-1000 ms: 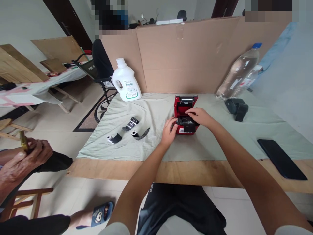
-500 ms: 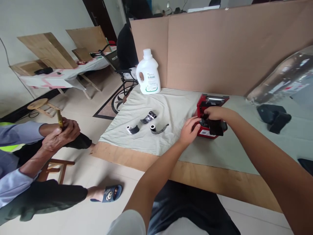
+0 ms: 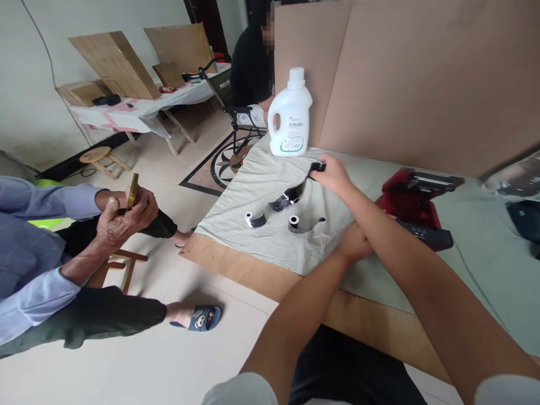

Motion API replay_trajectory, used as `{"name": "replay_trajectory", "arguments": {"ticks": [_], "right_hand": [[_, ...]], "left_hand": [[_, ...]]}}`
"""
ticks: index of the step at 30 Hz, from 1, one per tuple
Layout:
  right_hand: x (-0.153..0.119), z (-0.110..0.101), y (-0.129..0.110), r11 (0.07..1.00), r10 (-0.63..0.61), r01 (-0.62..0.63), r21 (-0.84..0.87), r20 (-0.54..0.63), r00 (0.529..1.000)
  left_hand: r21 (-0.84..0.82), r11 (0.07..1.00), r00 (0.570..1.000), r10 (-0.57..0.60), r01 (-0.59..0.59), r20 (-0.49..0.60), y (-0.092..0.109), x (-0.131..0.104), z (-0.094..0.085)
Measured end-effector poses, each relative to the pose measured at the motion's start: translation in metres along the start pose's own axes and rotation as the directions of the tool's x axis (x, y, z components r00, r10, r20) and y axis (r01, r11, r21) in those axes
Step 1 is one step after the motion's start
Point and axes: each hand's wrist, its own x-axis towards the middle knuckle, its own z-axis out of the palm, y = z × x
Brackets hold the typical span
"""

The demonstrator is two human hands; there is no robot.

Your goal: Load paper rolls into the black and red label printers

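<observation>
Here, right hand (image 3: pixel 332 173) pinching a dark roll (image 3: pixel 318 166) above the pale cloth (image 3: pixel 232 199)
The left hand (image 3: pixel 355 242), its grip untellable behind the right forearm (image 3: pixel 379 225), lies beside the open red device (image 3: pixel 415 211), right of the roll

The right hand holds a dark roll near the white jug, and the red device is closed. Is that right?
Not quite: the head view shows the red device open, not closed. The right hand does hold a dark roll near the white jug.
</observation>
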Motion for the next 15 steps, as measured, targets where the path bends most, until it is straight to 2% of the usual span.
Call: {"name": "replay_trajectory", "arguments": {"ticks": [3,5,7,10,12,15], "right_hand": [[0.026,0.057,-0.004,0.996,0.078,-0.079,-0.051,-0.004,0.997],[0.032,0.079,0.0,0.993,0.085,-0.081,-0.09,0.04,0.996],[0.032,0.093,0.006,0.99,0.058,-0.042,-0.133,0.122,0.991],[0.031,0.102,0.016,0.983,0.007,0.038,-0.179,0.245,0.969],[0.03,0.1,0.017,0.975,0.022,0.046,-0.218,0.298,0.954],[0.021,0.081,0.001,0.959,0.093,-0.014,-0.283,0.268,0.959]], "left_hand": [[0.082,0.996,0.998,-0.044,0.042,0.033,0.002,0.002,0.002],[0.113,0.989,0.995,-0.094,0.095,-0.015,0.004,0.004,0.005],[0.101,0.988,0.992,-0.113,0.119,-0.06,0.007,0.006,0.007],[0.045,0.994,0.992,-0.101,0.104,-0.075,0.008,0.006,0.006],[0.003,0.996,0.995,-0.087,0.087,-0.056,0.008,0.007,0.004],[-0.012,0.996,0.996,-0.084,0.083,-0.033,0.005,0.008,0.005]]}}
